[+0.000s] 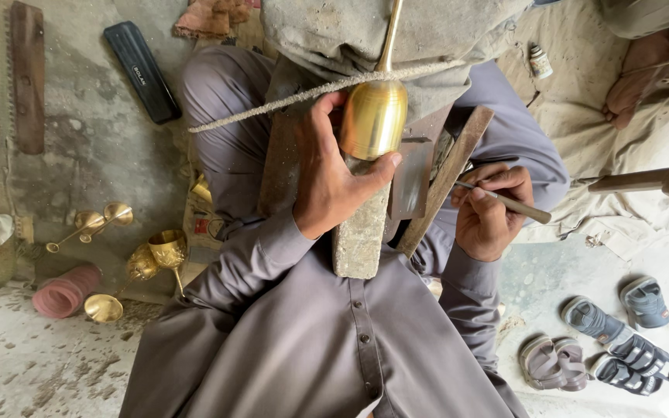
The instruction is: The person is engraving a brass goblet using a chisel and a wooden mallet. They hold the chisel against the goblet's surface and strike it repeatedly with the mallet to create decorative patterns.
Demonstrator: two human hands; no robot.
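Brasswork on lap: goblet bowl held on a stone block, tool ready at right.

Floor (79, 155) w/ grey cloth is biggest; on it a long dark flat case (142, 71) w/ small pale label, upper left, and a small white bottle (539, 61) w/ dark band, upper right. Sandals (605, 344) lie lower right. Finished-looking brass goblets (145, 259) lie at left, so some pieces seem done. Stone block (361, 228) rests on lap; brass cup (374, 118) sits at its top, surface plain as far as seen, so decoration prob. not begun. Left hand (331, 178) fingers curled round cup & block, thumb on rim. Right hand (489, 213) fingers closed on thin metal tool (509, 203), held apart from cup.
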